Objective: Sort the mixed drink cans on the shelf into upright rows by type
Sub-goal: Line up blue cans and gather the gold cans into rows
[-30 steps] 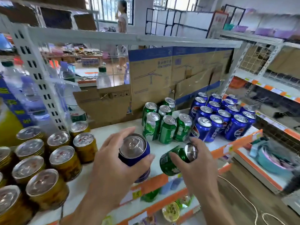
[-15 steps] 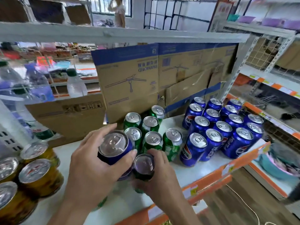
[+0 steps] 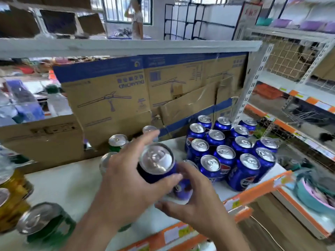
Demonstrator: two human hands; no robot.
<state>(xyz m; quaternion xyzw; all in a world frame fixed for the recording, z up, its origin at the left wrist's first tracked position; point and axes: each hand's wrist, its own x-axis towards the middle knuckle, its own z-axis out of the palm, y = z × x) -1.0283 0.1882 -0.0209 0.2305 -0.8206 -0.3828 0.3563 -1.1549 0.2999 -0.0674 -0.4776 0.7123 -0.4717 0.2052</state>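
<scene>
Two hands are closed on a single blue can [image 3: 156, 158], which is held tilted above the front part of the white shelf [image 3: 59, 187], its silver top turned toward the camera. The upper body of the can is gripped by the left hand [image 3: 125, 183]: the thumb [image 3: 168, 178] is pressed across the near side, the fingers are curled round the far side, and the index finger [image 3: 146, 140] is stretched out past the rim. The lower body and the base are cupped by the right hand [image 3: 199, 205], whose fingers are bent round them from the right and from beneath; motion blur makes it hard to tell exactly where each fingertip lies.

Just right of the held can, a block of blue cans [image 3: 226, 153] is stood upright in close rows, reaching to the shelf's right end. Behind the left hand, the silver tops of several green cans [image 3: 117, 141] are seen, partly hidden by it. A further green can [image 3: 47, 223] is placed near the front edge at the lower left, with golden cans [image 3: 12, 194] beside it at the left border. The back of the shelf is lined with cardboard boxes [image 3: 112, 98], and its front edge is faced with an orange price strip [image 3: 257, 192].
</scene>
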